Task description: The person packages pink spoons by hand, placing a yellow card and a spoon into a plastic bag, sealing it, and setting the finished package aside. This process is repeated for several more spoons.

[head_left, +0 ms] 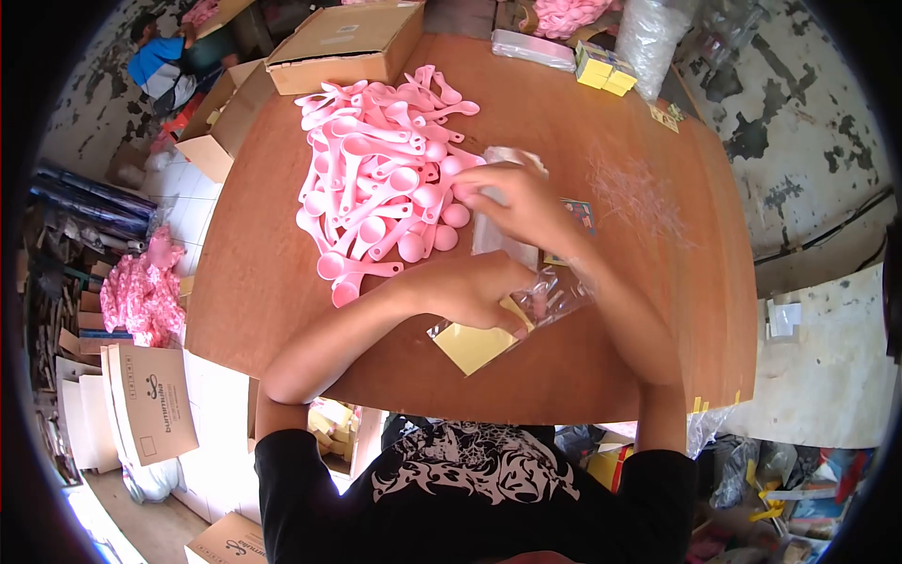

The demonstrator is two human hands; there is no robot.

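Transparent plastic bag (566, 289) with yellow flat card (473, 346) inside: grips in left hand (481, 288), partly covering it, above brown wooden table (601, 376). With right hand (519, 199), touches pink plastic scoops (376, 179); cannot tell if pinches one.

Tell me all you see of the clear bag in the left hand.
The clear bag looks like thin, glossy plastic, crumpled at its far right end. A plain yellow card shows through its near left part. It slants over the brown table, gripped midway by the left hand; contact with the tabletop is unclear.
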